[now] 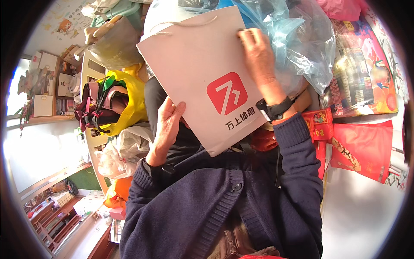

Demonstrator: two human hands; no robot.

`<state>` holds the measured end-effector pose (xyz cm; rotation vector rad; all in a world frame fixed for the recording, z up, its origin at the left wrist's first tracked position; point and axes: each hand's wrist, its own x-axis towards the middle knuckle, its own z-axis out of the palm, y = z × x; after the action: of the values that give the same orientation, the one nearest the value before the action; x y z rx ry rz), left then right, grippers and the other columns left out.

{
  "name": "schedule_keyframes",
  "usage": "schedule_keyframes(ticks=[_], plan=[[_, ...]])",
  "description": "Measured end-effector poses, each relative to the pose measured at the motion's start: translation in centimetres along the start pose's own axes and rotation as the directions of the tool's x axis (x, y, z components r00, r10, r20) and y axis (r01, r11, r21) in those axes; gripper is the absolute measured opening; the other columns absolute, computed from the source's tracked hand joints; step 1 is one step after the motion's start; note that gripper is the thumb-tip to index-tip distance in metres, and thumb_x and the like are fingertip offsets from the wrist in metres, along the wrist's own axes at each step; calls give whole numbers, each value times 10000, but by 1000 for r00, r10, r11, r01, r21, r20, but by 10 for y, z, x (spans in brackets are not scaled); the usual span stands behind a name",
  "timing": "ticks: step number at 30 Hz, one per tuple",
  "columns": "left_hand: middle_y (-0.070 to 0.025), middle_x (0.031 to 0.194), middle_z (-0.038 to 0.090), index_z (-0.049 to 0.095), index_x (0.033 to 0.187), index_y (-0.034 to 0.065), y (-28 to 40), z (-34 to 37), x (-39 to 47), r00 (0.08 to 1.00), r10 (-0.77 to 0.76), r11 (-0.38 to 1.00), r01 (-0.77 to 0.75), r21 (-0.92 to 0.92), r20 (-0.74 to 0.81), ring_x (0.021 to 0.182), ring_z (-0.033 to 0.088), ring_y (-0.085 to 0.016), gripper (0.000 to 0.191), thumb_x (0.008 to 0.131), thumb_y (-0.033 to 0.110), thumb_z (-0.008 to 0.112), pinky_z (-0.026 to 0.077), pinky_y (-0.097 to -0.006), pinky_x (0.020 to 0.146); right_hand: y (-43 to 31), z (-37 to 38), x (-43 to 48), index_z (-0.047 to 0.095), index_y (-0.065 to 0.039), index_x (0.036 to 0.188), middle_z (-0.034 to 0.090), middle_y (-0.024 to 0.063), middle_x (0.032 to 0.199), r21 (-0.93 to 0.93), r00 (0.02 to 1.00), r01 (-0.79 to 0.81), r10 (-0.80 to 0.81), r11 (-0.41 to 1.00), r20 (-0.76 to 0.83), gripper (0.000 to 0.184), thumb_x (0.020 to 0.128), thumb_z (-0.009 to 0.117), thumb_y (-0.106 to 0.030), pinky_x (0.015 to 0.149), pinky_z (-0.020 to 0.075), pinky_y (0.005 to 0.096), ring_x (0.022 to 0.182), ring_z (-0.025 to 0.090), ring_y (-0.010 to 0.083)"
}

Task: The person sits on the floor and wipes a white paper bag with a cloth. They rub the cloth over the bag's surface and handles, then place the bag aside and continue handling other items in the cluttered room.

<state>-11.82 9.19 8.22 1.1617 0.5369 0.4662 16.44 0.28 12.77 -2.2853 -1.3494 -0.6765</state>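
Note:
A white paper carrier bag (190, 71) with rope handles (187, 24) lies tilted and flat over my lap. It bears a red square logo and dark writing. My left hand (168, 119) grips its left edge, thumb on the front and fingers hidden behind. At the upper right edge, my right hand (258, 55) holds the bag with bent fingers, their tips partly out of sight. Just beyond the right hand is a large bag of clear, bluish plastic (284, 42). Whether the paper bag contains anything cannot be seen.
To the left are a yellow bag (137, 97) with dark and pink straps, a crumpled white plastic bag (124, 152) and a grey bag (113, 45). On the right lie a colourful flat package (362, 71), a red box (318, 121) and a red bag (362, 149).

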Motion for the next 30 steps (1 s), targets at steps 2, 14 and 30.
schedule_keyframes(ticks=[2, 14, 30], plan=[[-50, 1010, 708, 548, 1335, 25, -1, -1, 2, 1000, -3, 1000, 3, -3, 14, 732, 665, -107, 292, 1067, 138, 533, 523, -242, 555, 18, -2, 1, 618, -124, 1174, 605, 89, 1139, 156, 996, 58, -46, 986, -76, 337, 866, 656, 7, 816, 566, 414, 1003, 626, 344], [-41, 1142, 699, 526, 1411, 61, -9, -8, 6, 995, -83, 993, 78, -92, -50, 930, 681, -111, 362, 1055, 123, 546, 552, -265, 736, -57, -16, -57, 602, -67, 1080, 546, 135, 1035, 328, 992, -51, 10, 943, 126, 262, 834, 662, -3, 776, 555, 430, 952, 601, 346], [-59, 1248, 678, 562, 1366, 44, 13, -25, 7, 986, 19, 991, -39, -124, -163, 1145, 647, -151, 325, 1043, 82, 567, 506, -312, 983, 25, -48, -13, 672, -94, 1192, 625, 56, 1046, 500, 990, 13, -80, 866, 113, 349, 869, 724, 25, 719, 524, 293, 809, 630, 176]])
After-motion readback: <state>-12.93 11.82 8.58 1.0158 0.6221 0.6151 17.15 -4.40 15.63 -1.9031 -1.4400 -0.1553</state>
